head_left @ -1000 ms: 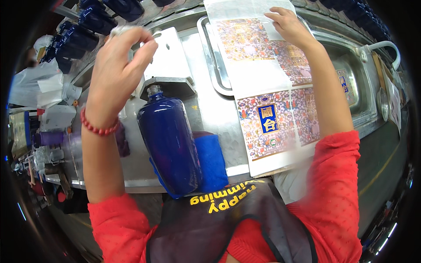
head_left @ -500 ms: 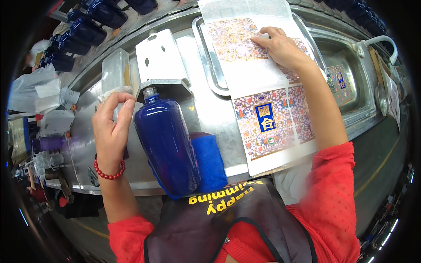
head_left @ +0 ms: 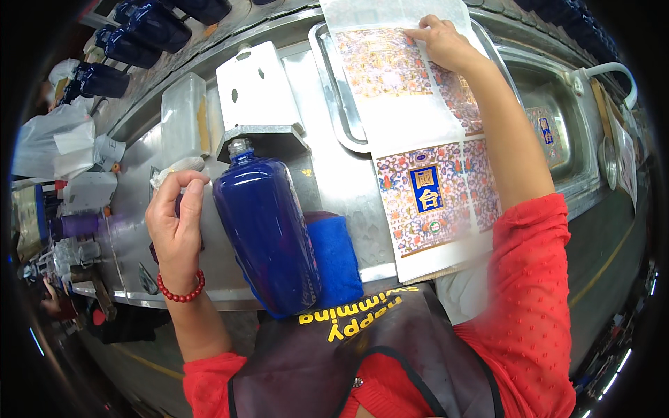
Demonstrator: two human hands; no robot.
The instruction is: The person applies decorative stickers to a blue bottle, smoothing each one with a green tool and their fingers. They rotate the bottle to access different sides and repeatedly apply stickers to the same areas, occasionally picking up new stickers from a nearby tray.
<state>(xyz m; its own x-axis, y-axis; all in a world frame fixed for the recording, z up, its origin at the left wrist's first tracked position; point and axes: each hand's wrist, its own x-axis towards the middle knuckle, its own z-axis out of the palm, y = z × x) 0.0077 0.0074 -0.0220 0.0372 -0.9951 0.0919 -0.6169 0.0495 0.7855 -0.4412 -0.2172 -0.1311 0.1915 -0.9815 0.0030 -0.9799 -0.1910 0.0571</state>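
Note:
Upright in my view, a glossy dark blue bottle (head_left: 265,230) with a clear threaded neck leans back from me, its neck against a white metal stand (head_left: 254,90). Just left of its shoulder is my left hand (head_left: 175,226), fingers curled; a dark purple thing shows partly beneath it, and its kind is hidden. A crumpled white cloth (head_left: 178,169) lies beyond those fingertips. My right hand (head_left: 446,45) rests at the far part of the floral printed sheets (head_left: 446,226), fingers bent and apart, fingertips on the paper. A blue cloth (head_left: 336,254) lies beside the bottle.
A metal tray (head_left: 334,104) lies under the sheets. To the right is a sink (head_left: 582,164) with a white faucet (head_left: 610,67) and a printed piece inside. A clear plastic box (head_left: 182,115) stands left of the stand. Several blue bottles (head_left: 159,28) line the back.
My right hand has slid farther away over the sheets. The left hand has shifted slightly down, away from the white cloth. The bottle stays in place.

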